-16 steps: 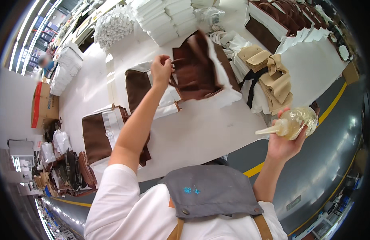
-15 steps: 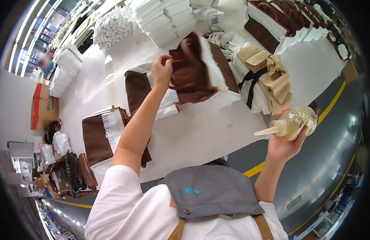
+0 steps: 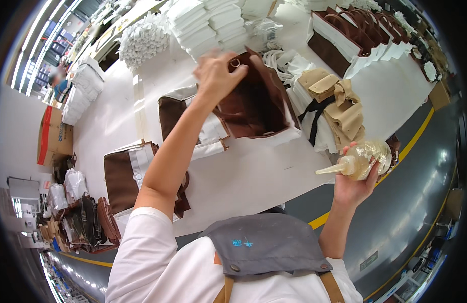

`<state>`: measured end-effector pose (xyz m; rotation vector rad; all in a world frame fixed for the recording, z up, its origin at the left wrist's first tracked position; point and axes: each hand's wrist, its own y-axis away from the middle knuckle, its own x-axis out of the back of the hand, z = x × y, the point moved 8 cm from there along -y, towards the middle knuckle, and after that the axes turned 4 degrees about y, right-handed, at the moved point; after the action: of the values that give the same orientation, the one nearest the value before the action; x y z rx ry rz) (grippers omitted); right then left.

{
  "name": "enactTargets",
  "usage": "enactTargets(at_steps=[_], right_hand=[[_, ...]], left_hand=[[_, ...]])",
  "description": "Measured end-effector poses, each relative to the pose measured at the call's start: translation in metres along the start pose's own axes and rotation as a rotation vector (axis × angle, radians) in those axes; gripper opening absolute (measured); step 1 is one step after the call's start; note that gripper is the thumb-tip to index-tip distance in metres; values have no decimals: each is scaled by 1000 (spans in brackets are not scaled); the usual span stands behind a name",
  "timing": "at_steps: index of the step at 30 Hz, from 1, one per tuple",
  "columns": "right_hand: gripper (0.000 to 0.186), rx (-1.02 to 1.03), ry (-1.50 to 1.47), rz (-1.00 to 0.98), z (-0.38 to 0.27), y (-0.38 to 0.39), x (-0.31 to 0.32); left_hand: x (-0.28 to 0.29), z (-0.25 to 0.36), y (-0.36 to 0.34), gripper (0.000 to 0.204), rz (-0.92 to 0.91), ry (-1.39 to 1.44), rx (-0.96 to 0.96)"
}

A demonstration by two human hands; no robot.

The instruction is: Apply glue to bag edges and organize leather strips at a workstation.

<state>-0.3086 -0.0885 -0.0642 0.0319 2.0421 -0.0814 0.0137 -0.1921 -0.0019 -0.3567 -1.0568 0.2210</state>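
Floor (image 3: 415,166): grey and glossy, it ran past the tabletop's right and near edges, marked by a yellow line (image 3: 319,220).
Tabletop (image 3: 243,177): pale and smooth, it had a bare stretch along its near edge, below the open bag; another bare patch lay toward the right edge.
Row of bags (image 3: 332,53): brown and white, with looped brown handles, they stood packed together at the far right.
White stack (image 3: 203,25): folded, soft-looking pieces rose in layers at the far side.
Open bag (image 3: 259,113): it stood near the middle of the tabletop, its mouth spread wide, with a smooth reddish-brown lining and white outer sides; the deep interior was in shadow, so its contents could not be told.
Flat bags (image 3: 122,174): two brown-and-white ones lay to the left, partly behind the left forearm.
Beige pieces (image 3: 342,118): limp and folded, they lay right of the open bag, a black strap (image 3: 313,113) across them.
Left hand (image 3: 218,76): at the open bag's upper rim, fingers half curled and blurred; whether it gripped could not be told.
Right hand (image 3: 352,189): wrapped around the bottle beyond the tabletop's edge.
Bottle (image 3: 365,157): clear, rounded, holding yellowish contents, its tapered nozzle (image 3: 328,169) pointing left.
Metal ring (image 3: 235,62): round, beside the left fingers.
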Motion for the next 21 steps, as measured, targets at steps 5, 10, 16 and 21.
enactTargets(at_steps=[5,10,16,21], right_hand=[[38,74,-8,26,-21,5,11],[37,116,-16,46,-39,15,18],[35,160,-18,-23,-50,35,6],[36,256,20,77,-74,59,23]], left_hand=[[-23,-52,14,54,-190,356,588],[-37,-4,1,46,-64,1129,643],[-84,58,-25,65,-301,1532,643],[-109,71,-34,63,-307,1542,588]])
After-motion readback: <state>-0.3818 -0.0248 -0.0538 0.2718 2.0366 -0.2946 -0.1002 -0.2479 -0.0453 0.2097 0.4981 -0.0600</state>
